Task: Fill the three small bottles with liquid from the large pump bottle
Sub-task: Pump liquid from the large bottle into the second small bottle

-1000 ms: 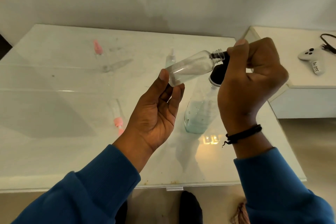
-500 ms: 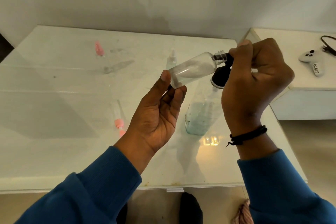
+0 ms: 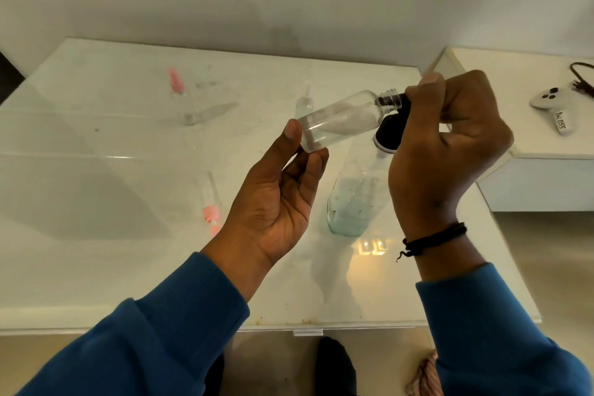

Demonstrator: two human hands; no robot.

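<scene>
my left hand (image 3: 276, 202) pinches the base of a small clear bottle (image 3: 340, 120) between the thumb on the near-left side and the curled fingertips underneath; the palm is turned up and the other fingers sit loosely bent, not wrapped round the body. the bottle lies tilted, base low toward me and open threaded neck raised to the right, with a little clear liquid pooled at the low end. my right hand (image 3: 450, 145) is curled tight over the black pump head (image 3: 390, 135) of the large pump bottle (image 3: 356, 199), thumb laid along the top, and the black spout meets the small bottle's mouth; i think the spout tip is just inside the neck, but my thumb hides part of it. the large bottle stands on the white table (image 3: 96, 186) under that hand, holding pale liquid in its lower part. a black cord bracelet (image 3: 434, 239) circles my right wrist. farther back stands a second small bottle with a pink cap (image 3: 178, 92), another clear one (image 3: 303, 104) stands behind the bottle i hold, and a pink-tipped spray top (image 3: 210, 206) lies flat on the table left of my left hand. a white game controller (image 3: 553, 104) rests on the side cabinet to the right.
</scene>
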